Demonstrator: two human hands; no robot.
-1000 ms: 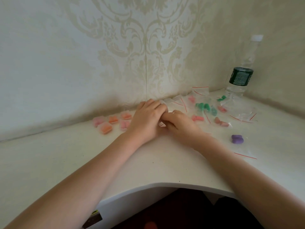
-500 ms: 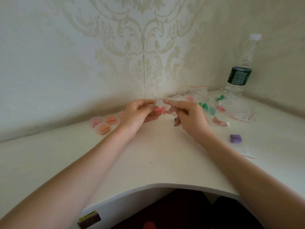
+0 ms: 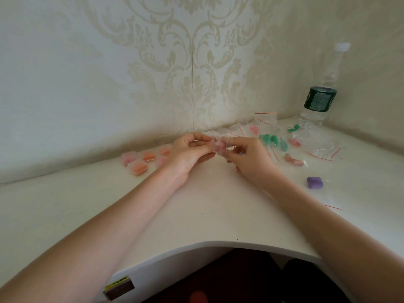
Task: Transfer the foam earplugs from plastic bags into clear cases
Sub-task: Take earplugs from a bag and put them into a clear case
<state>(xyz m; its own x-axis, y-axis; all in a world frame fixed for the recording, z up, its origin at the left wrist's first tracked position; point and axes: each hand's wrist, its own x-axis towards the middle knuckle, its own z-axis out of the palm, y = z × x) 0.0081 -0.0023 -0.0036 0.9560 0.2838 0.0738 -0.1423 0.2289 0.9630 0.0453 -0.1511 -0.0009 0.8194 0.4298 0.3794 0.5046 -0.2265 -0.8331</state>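
My left hand (image 3: 188, 150) and my right hand (image 3: 248, 157) meet just above the white desk (image 3: 196, 211), both pinching a small clear plastic bag (image 3: 219, 146) with pink earplugs inside. Several clear cases (image 3: 140, 166) holding orange and pink earplugs lie to the left of my left hand. To the right lie more bags: green earplugs (image 3: 272, 141), pink earplugs (image 3: 294, 161) and loose purple earplugs (image 3: 314, 182). What my fingers cover of the held bag is hidden.
A clear water bottle (image 3: 321, 92) with a dark green label stands in the right corner. Empty bags with red strips (image 3: 323, 153) lie beside it. Patterned walls close the back and right. The desk's curved front edge (image 3: 229, 243) is near me.
Both hands rose from the desk surface, lifting a small bag with pink earplugs. They now hold it between them, fingertips close together.
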